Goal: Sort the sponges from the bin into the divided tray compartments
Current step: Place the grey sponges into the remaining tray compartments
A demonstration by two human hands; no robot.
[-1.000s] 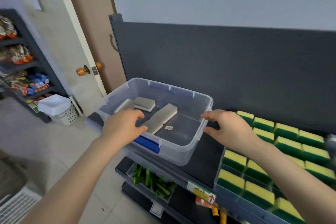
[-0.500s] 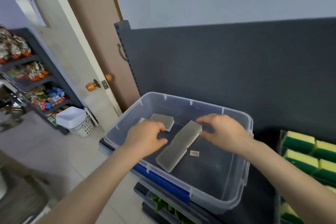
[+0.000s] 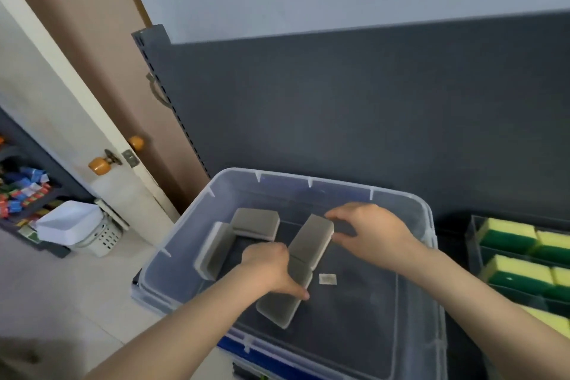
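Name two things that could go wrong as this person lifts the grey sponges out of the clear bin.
1. The right hand pinches the far grey sponge only at its end, so it may slip or catch the bin rim.
2. The tray compartments in view already hold yellow-green sponges, so the near grey sponge in the left hand could get mixed with them.

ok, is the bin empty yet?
Not empty. The clear bin holds four grey sponges; the left hand grips the near sponge, and the right hand is at another.
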